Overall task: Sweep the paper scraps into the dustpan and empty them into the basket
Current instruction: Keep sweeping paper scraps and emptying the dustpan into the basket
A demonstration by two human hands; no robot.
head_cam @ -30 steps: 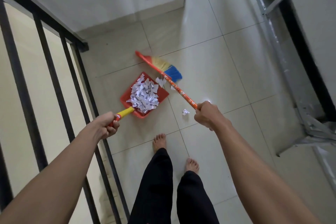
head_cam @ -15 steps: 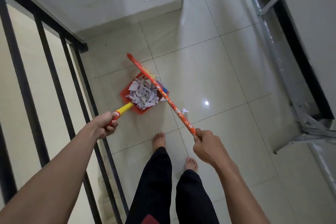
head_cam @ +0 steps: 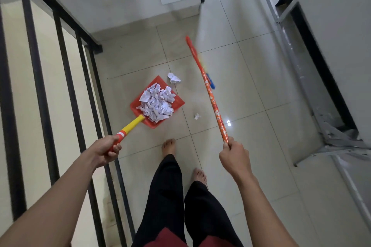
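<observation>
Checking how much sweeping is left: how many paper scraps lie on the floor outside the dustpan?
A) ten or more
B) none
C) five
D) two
D: one scrap lies just beyond the dustpan at its far corner, and a smaller scrap lies on the tile between dustpan and broom.

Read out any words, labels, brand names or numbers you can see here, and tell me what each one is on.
None: no readable text anywhere in this view.
broom handle: a white flower pattern on orange, no letters.
dustpan handle: yellow with orange and white bands, no writing.
paper scraps: any print on them is too small to tell.
</observation>
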